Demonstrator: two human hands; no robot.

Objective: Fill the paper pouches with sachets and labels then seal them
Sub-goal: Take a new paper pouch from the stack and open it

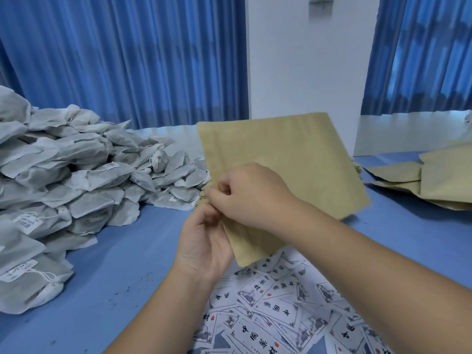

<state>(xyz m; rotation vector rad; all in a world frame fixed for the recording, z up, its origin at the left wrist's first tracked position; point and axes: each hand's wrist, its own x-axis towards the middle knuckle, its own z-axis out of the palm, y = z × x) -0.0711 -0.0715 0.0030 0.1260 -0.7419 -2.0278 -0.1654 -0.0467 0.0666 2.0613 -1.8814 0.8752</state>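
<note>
I hold a flat tan paper pouch (283,164) tilted in the air above the blue table (122,264). My left hand (204,241) pinches its near left edge from below. My right hand (245,195) grips the same edge from above, fingers curled at the pouch's opening. A big heap of grey-white sachets (63,175) with string tags lies to the left. Printed labels (281,310) with black characters are scattered on the table under my forearms.
More tan pouches (434,180) lie stacked at the right on the table. Blue curtains (127,60) and a white wall (306,72) stand behind. Small dark crumbs dot the table near the sachet heap.
</note>
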